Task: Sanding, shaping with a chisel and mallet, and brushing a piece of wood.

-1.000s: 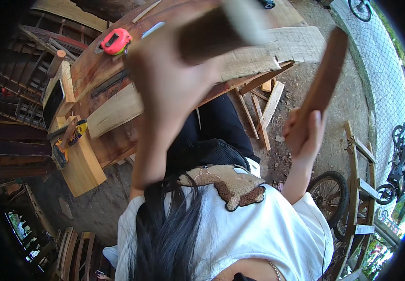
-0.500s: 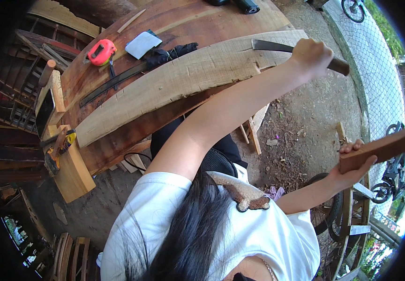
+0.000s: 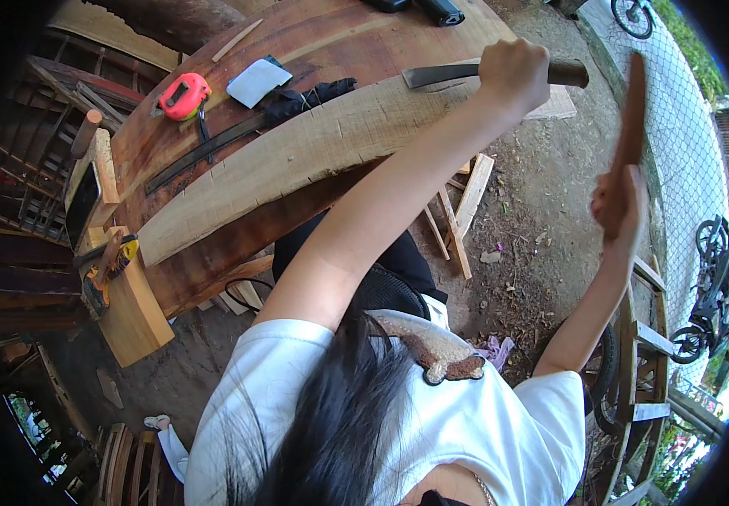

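My left hand point(image 3: 512, 78) grips a tool with a dark wooden handle point(image 3: 569, 72) and a flat metal blade point(image 3: 432, 74), which lies over the right end of a pale, cracked plank point(image 3: 288, 156) on the table. My right hand point(image 3: 622, 202) is closed around a reddish-brown wooden block point(image 3: 633, 105), held up, apart from the tool, at the right. Behind the plank are a long dark metal strip point(image 3: 204, 156) with black cloth, a pale blue flat pad point(image 3: 259, 82) and a red tape measure point(image 3: 186, 97).
Small black objects point(image 3: 440, 13) sit at the table's back. A yellow-handled tool point(image 3: 101, 282) rests on blocks point(image 3: 132, 337) at left. Loose wood pieces point(image 3: 466, 219) lie below. A wooden frame point(image 3: 647, 337), mesh fence point(image 3: 693, 160) and bicycles stand at right. A foot point(image 3: 158, 422) shows at lower left.
My left hand came down from near the camera to the plank, then shifted slightly left and away from me with the tool. My right hand has since raised the block from tilted to nearly upright.
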{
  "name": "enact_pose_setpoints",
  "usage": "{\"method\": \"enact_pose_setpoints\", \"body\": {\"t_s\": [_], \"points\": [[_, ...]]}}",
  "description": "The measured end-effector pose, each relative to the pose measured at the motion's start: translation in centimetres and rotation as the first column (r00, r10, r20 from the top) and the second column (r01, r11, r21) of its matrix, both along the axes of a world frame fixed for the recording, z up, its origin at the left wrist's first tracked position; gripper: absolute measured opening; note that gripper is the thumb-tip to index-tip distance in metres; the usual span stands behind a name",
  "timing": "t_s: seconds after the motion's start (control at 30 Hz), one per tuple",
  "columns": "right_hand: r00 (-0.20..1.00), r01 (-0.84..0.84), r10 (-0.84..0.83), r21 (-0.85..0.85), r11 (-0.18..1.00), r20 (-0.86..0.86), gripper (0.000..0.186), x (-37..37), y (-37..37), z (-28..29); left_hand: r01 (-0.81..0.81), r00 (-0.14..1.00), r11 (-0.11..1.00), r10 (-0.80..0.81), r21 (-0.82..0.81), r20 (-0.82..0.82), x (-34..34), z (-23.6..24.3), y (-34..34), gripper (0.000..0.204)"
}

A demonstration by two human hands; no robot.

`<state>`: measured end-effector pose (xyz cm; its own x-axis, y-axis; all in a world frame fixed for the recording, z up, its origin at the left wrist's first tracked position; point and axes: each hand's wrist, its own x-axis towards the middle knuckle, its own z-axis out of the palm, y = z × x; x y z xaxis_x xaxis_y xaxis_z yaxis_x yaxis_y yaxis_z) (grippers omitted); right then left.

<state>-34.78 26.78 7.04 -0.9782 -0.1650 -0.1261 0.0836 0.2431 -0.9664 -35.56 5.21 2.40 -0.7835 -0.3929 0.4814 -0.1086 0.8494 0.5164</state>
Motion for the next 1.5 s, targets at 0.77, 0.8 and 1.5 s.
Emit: {"method": "enact_pose_setpoints", "body": {"t_s": [0.77, 0.8, 1.5], "points": [[0.983, -0.109, 0.020, -0.498, 0.860, -0.182, 0.047, -1.5, -0.8, 1.8, -0.162, 0.986, 0.986, 0.161, -0.036, -0.031, 8.7, -0.3, -3.8, 0.012], [0.984, -0.018, -0.097, -0.623, 0.782, -0.150, 0.046, -1.0, -1.9, 1.1, -0.162, 0.986, 0.986, 0.161, -0.034, -0.035, 9.0, -0.3, -3.6, 0.012], [0.948, -0.303, 0.317, -0.437, 0.847, -0.043, 0.042, 4.1, -5.6, -1.4, -0.308, 0.949, 0.951, 0.308, 0.003, -0.064, 15.5, 1.1, -6.9, 0.024]]}}
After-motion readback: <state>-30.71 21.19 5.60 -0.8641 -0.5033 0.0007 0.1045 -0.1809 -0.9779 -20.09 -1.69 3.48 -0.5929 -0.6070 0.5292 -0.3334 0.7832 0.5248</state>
